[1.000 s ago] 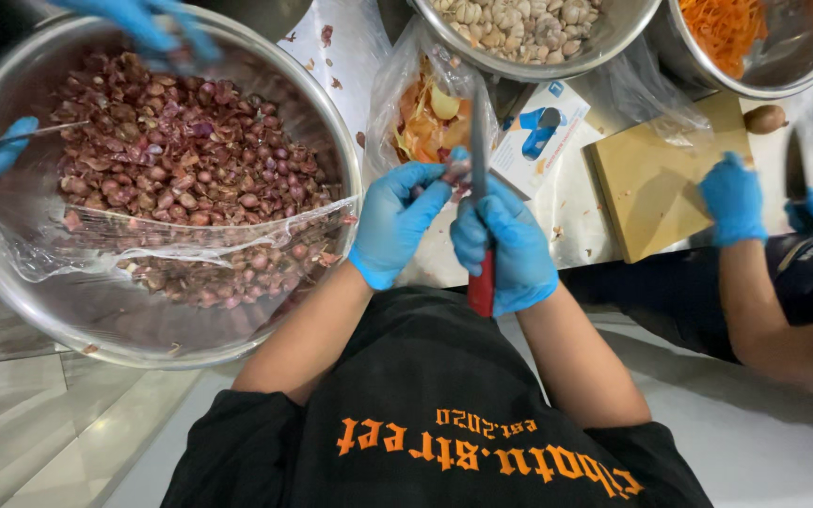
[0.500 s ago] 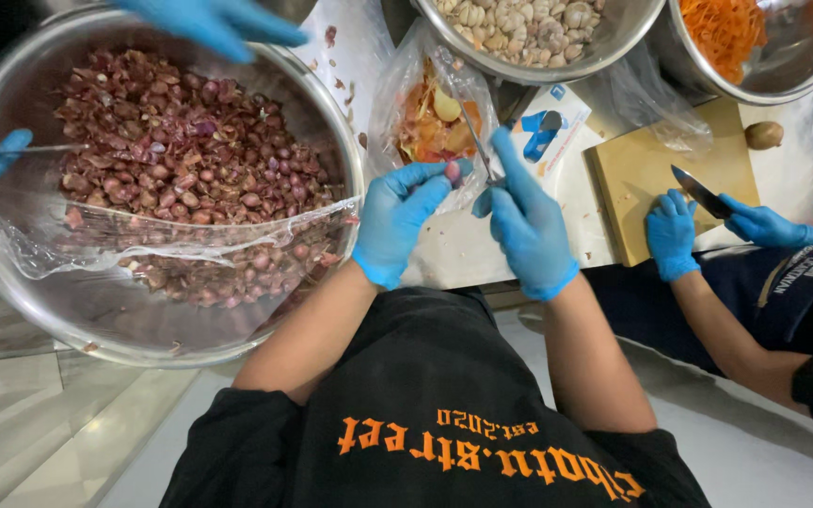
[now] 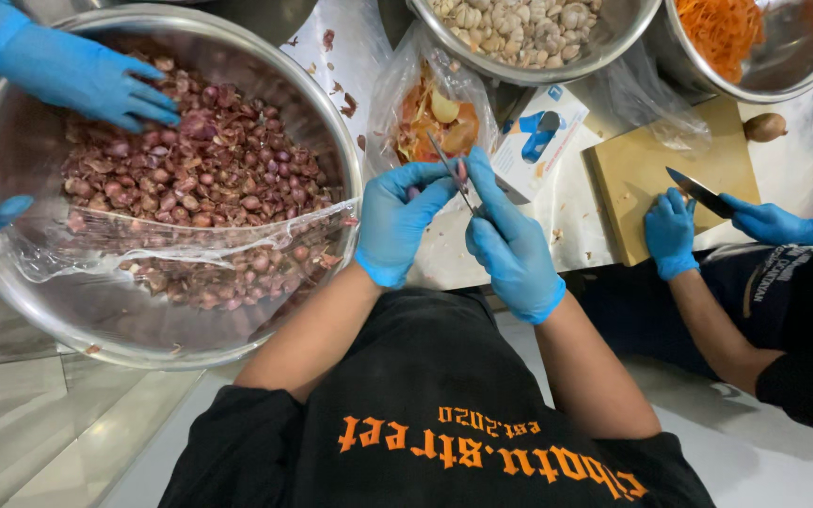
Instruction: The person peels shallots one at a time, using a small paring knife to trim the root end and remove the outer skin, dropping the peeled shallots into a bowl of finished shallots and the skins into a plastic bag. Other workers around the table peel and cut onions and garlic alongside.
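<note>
- Blue gloves cover both of the person's hands, which meet above the table edge in front of a clear plastic bag of peelings [image 3: 430, 118].
- The left hand [image 3: 397, 221] is curled around a small reddish shallot [image 3: 461, 170], pinching it at the fingertips; only a sliver of it shows.
- The right hand [image 3: 510, 245] is closed tight on a small knife [image 3: 451, 174], its thin blade slanting up toward the bag and touching the shallot.
- Left of the hands sits a big steel bowl [image 3: 11, 301] heaped with unpeeled shallots, a sheet of clear film draped across its front.
- Another person's gloved hand [image 3: 82, 75] reaches into that bowl from the top left.
- To the right, a co-worker's two gloved hands hold a dark knife [image 3: 703, 193] over a wooden cutting board [image 3: 642, 165].
- Two more steel bowls stand at the far edge: one of peeled pale bulbs [image 3: 519, 23], one of orange shreds [image 3: 726, 33].
</note>
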